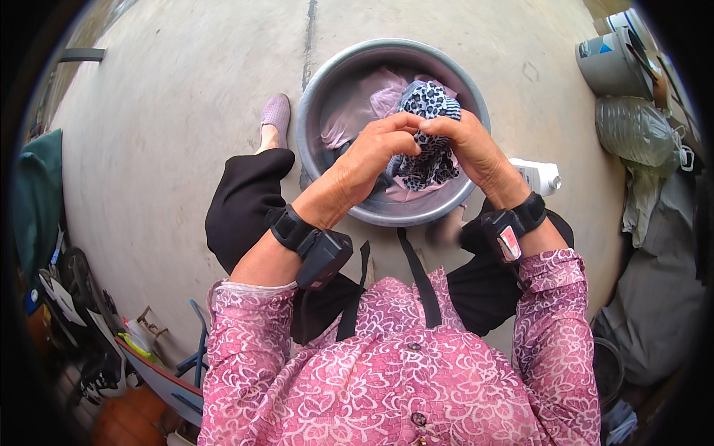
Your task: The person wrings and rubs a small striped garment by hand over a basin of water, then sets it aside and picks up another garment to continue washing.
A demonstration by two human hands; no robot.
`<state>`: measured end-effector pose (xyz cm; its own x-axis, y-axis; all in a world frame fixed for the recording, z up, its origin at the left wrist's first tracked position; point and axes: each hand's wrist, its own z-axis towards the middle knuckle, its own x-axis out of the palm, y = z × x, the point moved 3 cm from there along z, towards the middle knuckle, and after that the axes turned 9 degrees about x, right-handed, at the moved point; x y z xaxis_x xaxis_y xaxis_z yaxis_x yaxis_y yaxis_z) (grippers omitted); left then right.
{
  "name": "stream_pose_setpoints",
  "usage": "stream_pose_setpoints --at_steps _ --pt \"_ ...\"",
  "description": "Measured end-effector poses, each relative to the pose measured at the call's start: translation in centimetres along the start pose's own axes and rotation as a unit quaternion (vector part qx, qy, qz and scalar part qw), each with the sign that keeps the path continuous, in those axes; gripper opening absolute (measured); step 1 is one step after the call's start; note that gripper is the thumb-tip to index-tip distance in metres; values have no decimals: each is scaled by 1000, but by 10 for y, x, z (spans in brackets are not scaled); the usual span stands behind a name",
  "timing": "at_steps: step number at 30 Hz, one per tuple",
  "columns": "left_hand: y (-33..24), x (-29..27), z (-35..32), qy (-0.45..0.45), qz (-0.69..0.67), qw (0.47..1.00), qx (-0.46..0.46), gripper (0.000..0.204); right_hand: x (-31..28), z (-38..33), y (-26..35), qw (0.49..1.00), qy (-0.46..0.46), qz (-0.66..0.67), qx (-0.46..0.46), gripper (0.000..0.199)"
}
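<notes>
A large grey metal basin (317,89) stands on the ground between my feet. Above it hangs a bunched cloth (428,100) with blue-grey and black leopard spots and striped ribbed parts. My left hand (372,152) and my right hand (476,149) meet at this cloth with curled fingers. The right fingers are mostly hidden behind the fabric, and both hands appear closed on it. Pale pink cloth (385,93) lies in the basin behind and under the spotted one. A darker cloth shows partly near my left wrist.
A white jug (535,177) lies right of the basin. Grey buckets (613,65), a large clear plastic bottle (632,130) and a grey cover (654,275) line the right side. At left are green fabric (39,201) and a wheeled thing (78,271). Concrete floor surrounds the basin.
</notes>
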<state>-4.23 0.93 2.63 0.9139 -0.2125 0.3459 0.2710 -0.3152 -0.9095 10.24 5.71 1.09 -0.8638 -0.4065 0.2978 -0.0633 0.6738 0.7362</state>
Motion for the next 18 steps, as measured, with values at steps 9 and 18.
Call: stream_pose_setpoints --at_steps 9,18 --pt "19 -26 13 -244 -147 948 -144 54 11 -9 11 953 -20 -280 -113 27" --pt "36 -39 26 -304 -233 922 -64 17 32 -11 5 889 43 -450 -81 36"
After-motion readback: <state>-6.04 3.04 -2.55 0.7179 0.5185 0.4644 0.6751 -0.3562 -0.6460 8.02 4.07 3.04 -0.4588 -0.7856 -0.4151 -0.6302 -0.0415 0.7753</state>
